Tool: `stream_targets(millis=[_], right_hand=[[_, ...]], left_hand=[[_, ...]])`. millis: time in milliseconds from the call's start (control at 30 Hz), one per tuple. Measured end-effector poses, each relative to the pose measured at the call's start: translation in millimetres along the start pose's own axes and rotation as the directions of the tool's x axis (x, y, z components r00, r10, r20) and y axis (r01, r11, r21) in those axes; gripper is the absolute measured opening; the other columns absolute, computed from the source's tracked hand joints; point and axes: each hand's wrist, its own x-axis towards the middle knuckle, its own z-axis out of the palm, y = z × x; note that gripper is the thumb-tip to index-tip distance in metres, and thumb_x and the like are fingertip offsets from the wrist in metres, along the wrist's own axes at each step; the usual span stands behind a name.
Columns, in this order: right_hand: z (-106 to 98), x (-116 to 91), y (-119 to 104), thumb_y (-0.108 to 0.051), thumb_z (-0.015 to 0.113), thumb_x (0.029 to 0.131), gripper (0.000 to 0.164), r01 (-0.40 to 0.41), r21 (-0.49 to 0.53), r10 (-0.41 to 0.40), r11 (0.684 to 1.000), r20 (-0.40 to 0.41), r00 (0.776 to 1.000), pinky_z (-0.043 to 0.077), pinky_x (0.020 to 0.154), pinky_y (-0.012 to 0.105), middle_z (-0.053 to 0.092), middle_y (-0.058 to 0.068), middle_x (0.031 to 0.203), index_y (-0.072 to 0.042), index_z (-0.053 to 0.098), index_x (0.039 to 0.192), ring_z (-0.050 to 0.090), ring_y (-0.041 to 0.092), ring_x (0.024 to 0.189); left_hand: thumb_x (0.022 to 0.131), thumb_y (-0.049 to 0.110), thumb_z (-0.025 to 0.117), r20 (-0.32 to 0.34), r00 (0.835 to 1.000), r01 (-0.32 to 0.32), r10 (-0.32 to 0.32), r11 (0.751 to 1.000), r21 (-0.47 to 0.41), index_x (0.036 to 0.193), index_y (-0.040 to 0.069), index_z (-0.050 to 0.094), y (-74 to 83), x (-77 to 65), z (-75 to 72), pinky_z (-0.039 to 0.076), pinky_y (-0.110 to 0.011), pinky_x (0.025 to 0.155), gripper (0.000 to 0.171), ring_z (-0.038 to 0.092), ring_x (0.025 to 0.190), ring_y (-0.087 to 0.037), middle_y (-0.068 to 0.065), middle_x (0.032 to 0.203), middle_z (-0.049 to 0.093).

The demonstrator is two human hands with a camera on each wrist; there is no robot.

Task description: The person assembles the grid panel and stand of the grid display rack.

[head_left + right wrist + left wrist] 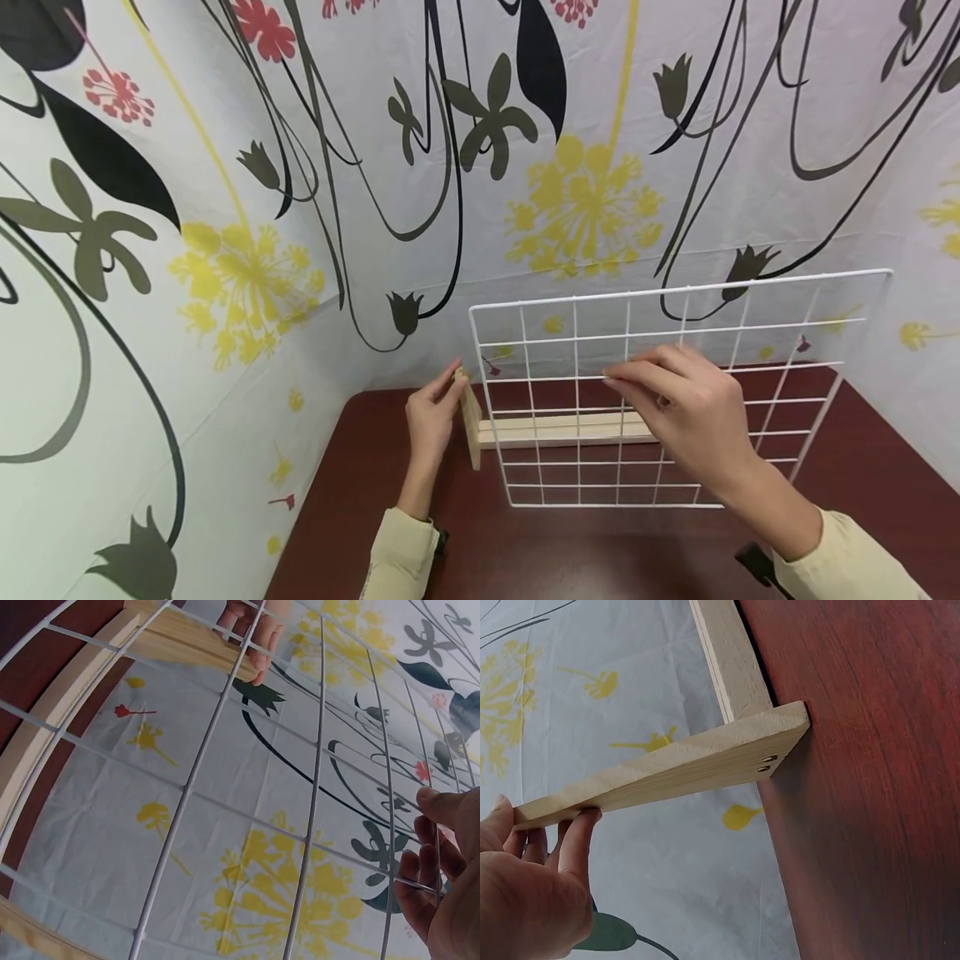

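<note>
Two holds to record above the table. Found the left hand near the far left corner, thumb on one side of a wooden end board and fingers on the other, pinching its upper end. Found the right hand nearer the middle, thumb and fingers drawn together on a wire of the white wire grid. Saw the grid held up, its mesh in front of a wooden rail near the table's far edge.

Judged the woodwork at the left end as already joined: saw the rail meeting the foot of the upright end board, with two screw heads on the board's face. Judged the grid as not yet settled, with no fastening to the wood in sight; counted its seating as the likely part left.

Lost the rail's right end behind the right hand in the head view. Made out another wooden piece at the lower left of the right wrist view, cut off there; could not confirm a joint with the rail. Could not settle contact or gap between the grid's bottom edge and the table, nor between its left side and the end board. Found the right hand partly cut off in its own wrist view.
</note>
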Motion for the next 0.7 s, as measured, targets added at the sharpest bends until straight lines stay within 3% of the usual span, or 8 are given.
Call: stream_targets(millis=[200,500,700], right_hand=[[7.5,18.9,3.1,-0.041,0.067,0.104,0.031,0.010,-0.010,-0.010,1.000,0.004,1.000,0.044,0.057,0.020,0.075,-0.003,0.079,-0.018,0.085,0.091,0.057,0.009,0.062],[18.3,58.7,10.9,-0.020,0.084,0.089,0.007,0.063,-0.012,-0.063,0.998,0.003,0.998,0.045,0.056,0.028,0.076,0.003,0.081,-0.015,0.085,0.094,0.062,0.016,0.065],[24.5,86.2,15.3,-0.017,0.087,0.088,0.007,0.053,-0.042,-0.052,0.998,0.010,0.999,0.043,0.056,0.030,0.075,0.005,0.081,-0.014,0.084,0.094,0.061,0.018,0.064]], left_hand=[[0.092,0.035,0.084,-0.010,1.000,0.018,-0.018,0.999,-0.040,0.125,0.032,0.079,-0.1,2.4,0.3,0.063,-0.025,0.082,0.034,0.075,0.106,-0.008,0.002,0.130,0.077],[0.092,0.025,0.085,-0.013,1.000,0.016,-0.018,0.997,-0.079,0.124,0.025,0.080,0.2,4.7,2.2,0.063,-0.023,0.079,0.032,0.076,0.097,-0.006,-0.004,0.127,0.077],[0.092,0.027,0.084,-0.050,0.999,-0.022,0.021,1.000,-0.013,0.124,0.029,0.080,-2.8,1.7,4.2,0.057,-0.015,0.089,0.032,0.071,0.119,-0.010,0.003,0.128,0.077]])
